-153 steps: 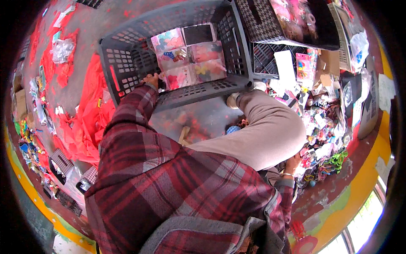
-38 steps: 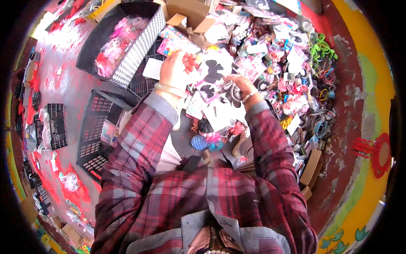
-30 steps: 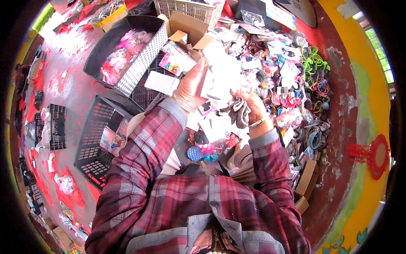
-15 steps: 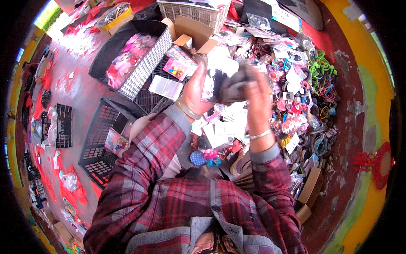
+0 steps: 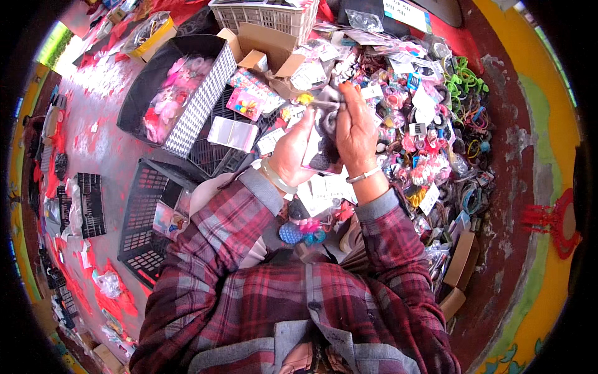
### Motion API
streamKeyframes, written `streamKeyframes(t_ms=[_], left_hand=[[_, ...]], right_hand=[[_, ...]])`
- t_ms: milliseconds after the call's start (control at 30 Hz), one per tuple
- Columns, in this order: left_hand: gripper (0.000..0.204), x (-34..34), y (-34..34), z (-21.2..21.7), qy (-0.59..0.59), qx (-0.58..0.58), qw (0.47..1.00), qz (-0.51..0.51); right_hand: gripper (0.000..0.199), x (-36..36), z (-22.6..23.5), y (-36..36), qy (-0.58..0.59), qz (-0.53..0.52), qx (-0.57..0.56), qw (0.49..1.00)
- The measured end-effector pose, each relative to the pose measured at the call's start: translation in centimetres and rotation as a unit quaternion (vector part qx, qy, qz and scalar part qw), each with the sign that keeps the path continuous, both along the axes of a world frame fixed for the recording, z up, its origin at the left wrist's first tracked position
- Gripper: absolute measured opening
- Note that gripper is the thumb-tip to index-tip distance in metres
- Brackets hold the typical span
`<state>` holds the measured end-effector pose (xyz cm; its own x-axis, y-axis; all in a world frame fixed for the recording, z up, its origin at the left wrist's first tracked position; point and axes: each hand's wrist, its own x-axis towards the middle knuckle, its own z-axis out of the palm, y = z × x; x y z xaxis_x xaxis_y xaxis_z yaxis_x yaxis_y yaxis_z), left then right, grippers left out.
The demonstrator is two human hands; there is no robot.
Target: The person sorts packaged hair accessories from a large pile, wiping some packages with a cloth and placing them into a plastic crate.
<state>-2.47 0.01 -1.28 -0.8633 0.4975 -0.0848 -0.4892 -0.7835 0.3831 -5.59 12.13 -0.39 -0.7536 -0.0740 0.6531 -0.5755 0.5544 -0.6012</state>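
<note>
Over the pile, my left hand grips a white card with dark print by its left side, thumb along the edge. My right hand is pressed against the card's other side, fingers together over a soft grey cloth piece. That cloth bunches up between the two hands; its exact kind is hidden by the fingers. Below the hands lie white cards, a blue dotted round piece and a pink one beside it.
Packaged hair accessories heap up on the right, with green hair ties at the far side. On the left stand a houndstooth-sided bin of pink items and a black crate. An open cardboard box stands behind.
My right hand has come left and inward, bringing the grey cloth against the card. The cloth was blurred by motion before. My view has shifted slightly.
</note>
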Motion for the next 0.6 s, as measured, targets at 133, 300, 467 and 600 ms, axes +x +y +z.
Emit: streamKeyframes(t_ms=[133, 300, 467, 600], left_hand=[[0.062, -1.6, -1.8, 0.5, -0.025, -0.009, 0.994, 0.105], [0.063, -0.6, -1.5, 0.3, -0.036, 0.025, 0.997, 0.065], [0.037, 0.0, -0.6, -1.0, -0.016, 0.019, 1.000, -0.013], [0.029, -0.5, -1.4, -0.7, 0.004, -0.047, 0.998, 0.035]], right_hand=[[0.041, 2.5, -0.5, -1.7, -0.011, 0.094, 0.081, 0.992], [0.042, 3.3, 0.4, -2.0, 0.007, 0.090, 0.141, 0.986], [0.029, 0.0, -1.5, 0.7, -0.069, -0.034, -0.016, 0.997], [0.028, -2.6, -5.0, 3.9, -0.226, -0.060, -0.263, 0.936]])
